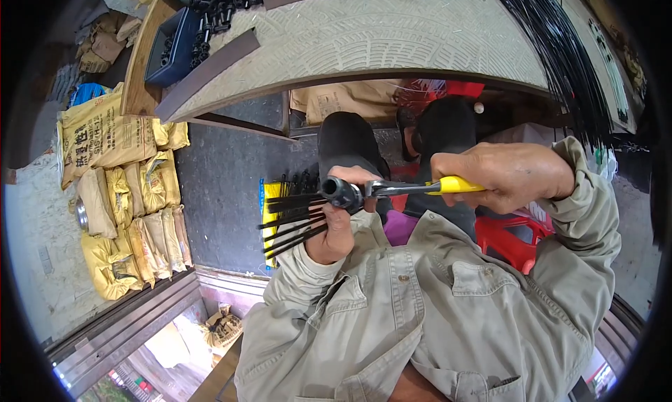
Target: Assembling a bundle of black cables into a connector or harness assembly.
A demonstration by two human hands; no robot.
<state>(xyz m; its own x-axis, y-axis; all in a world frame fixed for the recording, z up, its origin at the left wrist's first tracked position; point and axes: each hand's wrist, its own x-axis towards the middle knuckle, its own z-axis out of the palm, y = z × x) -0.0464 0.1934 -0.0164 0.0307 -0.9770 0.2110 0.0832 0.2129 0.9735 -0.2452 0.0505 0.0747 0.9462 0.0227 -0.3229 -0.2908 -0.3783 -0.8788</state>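
My left hand is closed around a short black hollow fitting, its round opening facing up. Several thin black rods fan out leftward from the same hand; whether they are joined to the fitting I cannot tell. My right hand grips the yellow handles of a pair of pliers. The metal jaws of the pliers reach the right side of the fitting, beside my left fingers. Exactly what the jaws bite on is hidden.
Ahead is a worktable with a textured top. It bears a heap of small black parts, a blue bin and long black strands hanging over its right edge. Stacked sacks stand left; a red stool is below me.
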